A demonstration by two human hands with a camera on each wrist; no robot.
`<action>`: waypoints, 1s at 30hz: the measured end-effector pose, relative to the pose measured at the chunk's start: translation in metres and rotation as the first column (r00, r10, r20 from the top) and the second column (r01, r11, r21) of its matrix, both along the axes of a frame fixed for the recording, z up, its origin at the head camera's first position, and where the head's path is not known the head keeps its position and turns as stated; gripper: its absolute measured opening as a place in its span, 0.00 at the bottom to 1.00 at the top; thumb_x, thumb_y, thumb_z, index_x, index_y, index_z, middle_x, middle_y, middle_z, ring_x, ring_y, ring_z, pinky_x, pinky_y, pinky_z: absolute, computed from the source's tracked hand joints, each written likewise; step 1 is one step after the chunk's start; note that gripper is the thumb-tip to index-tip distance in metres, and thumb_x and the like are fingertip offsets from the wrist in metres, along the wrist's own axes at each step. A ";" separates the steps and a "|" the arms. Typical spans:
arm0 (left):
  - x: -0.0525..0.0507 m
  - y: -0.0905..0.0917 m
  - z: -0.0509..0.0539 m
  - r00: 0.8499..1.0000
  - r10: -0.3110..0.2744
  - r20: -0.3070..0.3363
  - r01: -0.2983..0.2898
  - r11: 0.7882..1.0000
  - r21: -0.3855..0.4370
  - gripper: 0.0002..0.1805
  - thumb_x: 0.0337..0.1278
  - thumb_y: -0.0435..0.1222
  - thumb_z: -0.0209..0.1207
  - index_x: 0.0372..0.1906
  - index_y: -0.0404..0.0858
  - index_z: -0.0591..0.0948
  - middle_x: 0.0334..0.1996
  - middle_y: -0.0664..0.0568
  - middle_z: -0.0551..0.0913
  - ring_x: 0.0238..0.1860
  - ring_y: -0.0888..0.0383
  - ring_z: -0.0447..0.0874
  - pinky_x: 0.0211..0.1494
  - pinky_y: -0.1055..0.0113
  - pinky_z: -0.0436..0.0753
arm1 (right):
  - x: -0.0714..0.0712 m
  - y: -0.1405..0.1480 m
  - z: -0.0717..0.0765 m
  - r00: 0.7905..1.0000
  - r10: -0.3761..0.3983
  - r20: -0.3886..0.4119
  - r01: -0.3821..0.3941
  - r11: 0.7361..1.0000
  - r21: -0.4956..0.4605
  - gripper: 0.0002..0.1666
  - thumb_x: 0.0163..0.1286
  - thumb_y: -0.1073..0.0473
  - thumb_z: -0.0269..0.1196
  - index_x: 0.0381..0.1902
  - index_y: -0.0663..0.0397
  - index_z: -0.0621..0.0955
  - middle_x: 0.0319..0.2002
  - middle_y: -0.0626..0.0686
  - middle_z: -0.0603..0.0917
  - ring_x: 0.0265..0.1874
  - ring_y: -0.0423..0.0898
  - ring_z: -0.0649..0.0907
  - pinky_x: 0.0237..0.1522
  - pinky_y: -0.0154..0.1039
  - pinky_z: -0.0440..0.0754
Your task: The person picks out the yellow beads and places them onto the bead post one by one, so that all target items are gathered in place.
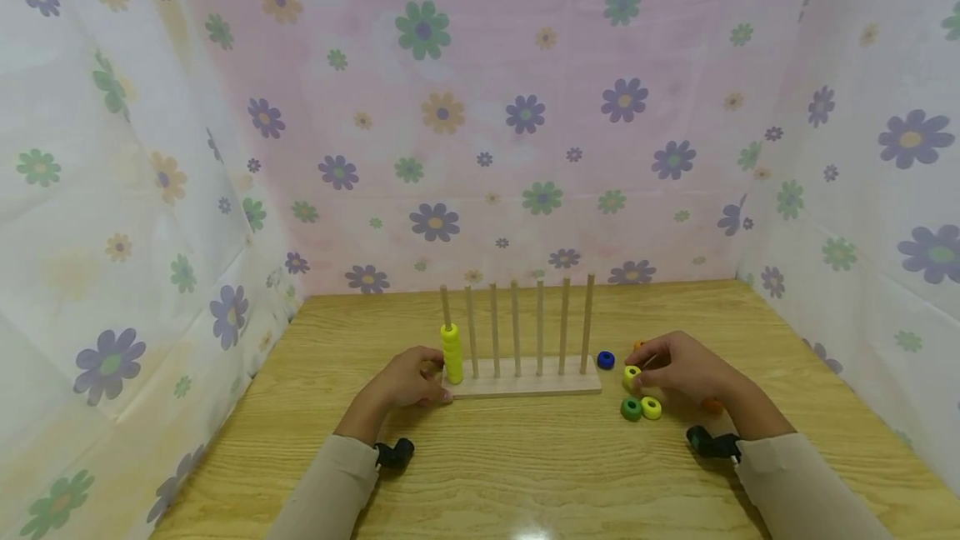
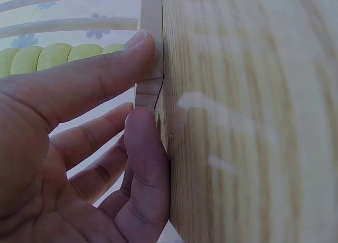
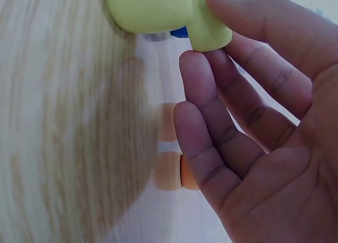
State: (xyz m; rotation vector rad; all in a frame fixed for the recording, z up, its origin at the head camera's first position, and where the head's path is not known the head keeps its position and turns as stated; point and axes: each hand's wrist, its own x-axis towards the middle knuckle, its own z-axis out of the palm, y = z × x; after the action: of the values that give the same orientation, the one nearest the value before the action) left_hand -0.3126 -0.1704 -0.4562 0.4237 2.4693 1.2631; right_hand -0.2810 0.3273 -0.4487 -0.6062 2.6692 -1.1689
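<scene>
At the left end of a wooden peg rack [image 1: 525,387], my left hand [image 1: 411,377] grips the base, thumb along its front edge and fingers behind. In the left wrist view that hand [image 2: 79,142] holds the corner of the base [image 2: 149,90]. Several yellow beads [image 1: 451,354] are stacked on the leftmost peg; the other pegs carry none. Off the right end, my right hand [image 1: 678,369] pinches a yellow bead [image 1: 632,374] between thumb and fingers. The right wrist view shows this bead [image 3: 210,30] at the fingertips, with another yellow bead [image 3: 150,8] nearer the camera.
A blue bead [image 1: 606,360] lies beside the rack's right end. In front of the right hand are a green bead [image 1: 631,408] and a yellow bead [image 1: 651,407]. Orange beads [image 1: 712,406] are partly hidden by that hand. Flowered cloth [image 1: 480,148] stands behind the table and along both sides.
</scene>
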 end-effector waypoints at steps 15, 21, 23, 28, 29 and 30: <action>0.001 -0.001 0.001 1.000 0.008 0.006 -0.008 1.000 -0.001 0.36 0.51 0.36 0.78 0.67 0.40 0.79 0.62 0.43 0.81 0.33 0.57 0.87 0.36 0.61 0.85 | -0.004 0.001 -0.001 1.000 -0.018 -0.009 0.017 0.999 -0.045 0.16 0.69 0.52 0.73 0.51 0.52 0.88 0.49 0.53 0.89 0.43 0.44 0.88 0.45 0.36 0.85; 0.000 -0.001 0.002 1.000 0.003 0.003 -0.003 1.000 -0.012 0.35 0.51 0.36 0.78 0.66 0.40 0.80 0.62 0.43 0.81 0.33 0.57 0.87 0.35 0.61 0.85 | -0.004 0.002 -0.001 1.000 -0.013 -0.003 0.012 0.998 -0.063 0.18 0.69 0.51 0.72 0.52 0.53 0.87 0.48 0.53 0.89 0.43 0.43 0.88 0.45 0.36 0.85; 0.000 0.000 0.002 1.000 0.001 -0.001 -0.001 1.000 -0.015 0.35 0.51 0.36 0.79 0.66 0.40 0.80 0.62 0.43 0.81 0.33 0.57 0.87 0.35 0.61 0.85 | -0.003 0.001 0.000 1.000 -0.013 -0.004 0.013 0.998 -0.067 0.18 0.69 0.50 0.72 0.52 0.53 0.87 0.47 0.53 0.89 0.43 0.43 0.88 0.45 0.36 0.85; 0.000 0.000 0.001 1.000 -0.006 -0.010 0.006 1.000 -0.023 0.35 0.51 0.36 0.78 0.66 0.40 0.80 0.63 0.43 0.81 0.33 0.57 0.86 0.35 0.61 0.85 | -0.002 0.000 0.002 1.000 -0.016 -0.007 0.016 0.998 -0.060 0.18 0.69 0.50 0.72 0.52 0.53 0.87 0.46 0.51 0.89 0.43 0.43 0.88 0.45 0.36 0.85; 0.000 0.000 0.001 1.000 -0.007 -0.012 0.006 1.000 -0.025 0.34 0.51 0.36 0.78 0.66 0.40 0.80 0.62 0.43 0.81 0.33 0.56 0.86 0.35 0.61 0.85 | -0.002 0.000 0.003 1.000 -0.015 -0.008 0.015 0.998 -0.055 0.19 0.69 0.50 0.72 0.52 0.53 0.87 0.46 0.51 0.89 0.43 0.43 0.88 0.45 0.36 0.85; 0.000 0.000 0.001 1.000 -0.007 -0.012 0.007 1.000 -0.026 0.34 0.51 0.36 0.78 0.66 0.40 0.80 0.62 0.43 0.81 0.33 0.56 0.86 0.35 0.61 0.85 | -0.001 0.000 0.004 1.000 -0.015 -0.011 0.014 0.999 -0.050 0.19 0.69 0.50 0.72 0.52 0.53 0.87 0.46 0.51 0.89 0.43 0.43 0.88 0.45 0.36 0.85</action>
State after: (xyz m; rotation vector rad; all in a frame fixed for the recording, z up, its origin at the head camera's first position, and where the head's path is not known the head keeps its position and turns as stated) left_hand -0.3131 -0.1706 -0.4552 0.4340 2.4897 1.2278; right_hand -0.2825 0.3268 -0.4447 -0.6041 2.6650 -1.2435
